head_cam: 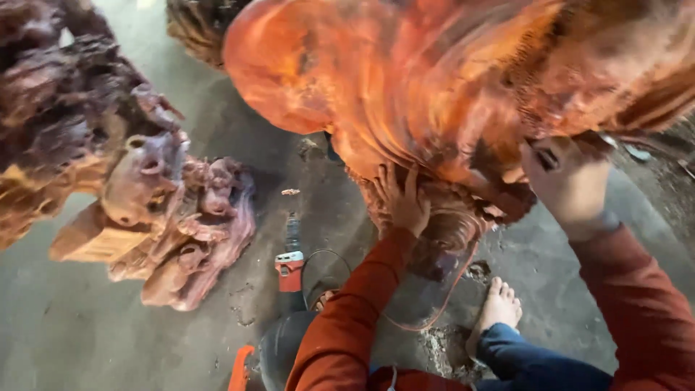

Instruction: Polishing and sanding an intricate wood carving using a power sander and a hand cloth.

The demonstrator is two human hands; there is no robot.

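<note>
Pressing left hand flat, fingers apart, on orange carved wood; right hand grip clamped on small tool; grey concrete floor.

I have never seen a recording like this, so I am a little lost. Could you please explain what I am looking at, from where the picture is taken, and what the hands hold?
There is no machine here. A camera worn on a person's head looks down at that person's own two hands.

The left hand presses flat against the underside of a large orange wooden carving. The right hand pinches something small and dark against the same carving; I cannot tell what it is.

On the concrete floor lie a red power tool with a cord, and a second, purplish carved wood piece. The person's bare foot also shows.
</note>
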